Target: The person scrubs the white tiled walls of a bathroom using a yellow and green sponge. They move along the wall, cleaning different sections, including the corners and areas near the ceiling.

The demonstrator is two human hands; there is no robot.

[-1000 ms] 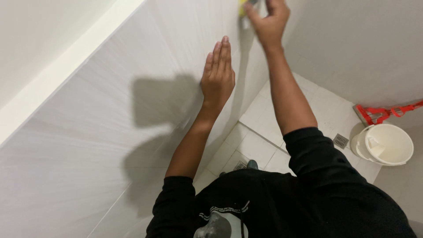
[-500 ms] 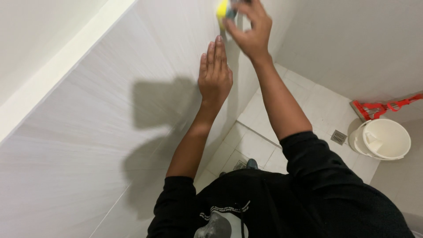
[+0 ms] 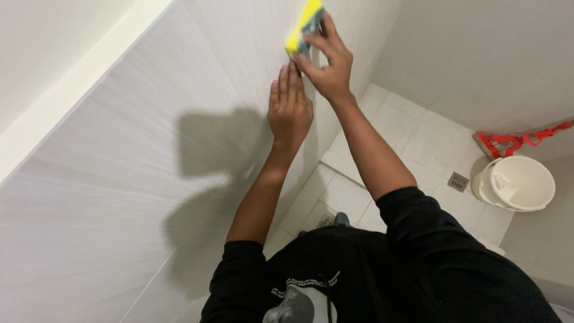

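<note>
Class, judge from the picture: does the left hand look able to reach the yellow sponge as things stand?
Probably yes. The left hand lies flat on the wall, fingertips just below the sponge held by the right hand; nothing lies between.

Pale grey tiled wall (image 3: pixel 119 197) fills the left, below a white ledge band (image 3: pixel 72 90); hard shadows fall on it under the raised hands; a second light wall (image 3: pixel 478 54) meets it at a corner beyond them; white square-tiled floor (image 3: pixel 406 137) lies far below, with a small metal drain (image 3: pixel 458 182), a white bucket (image 3: pixel 517 183) and a red mop head (image 3: pixel 508 142) to the right.
</note>
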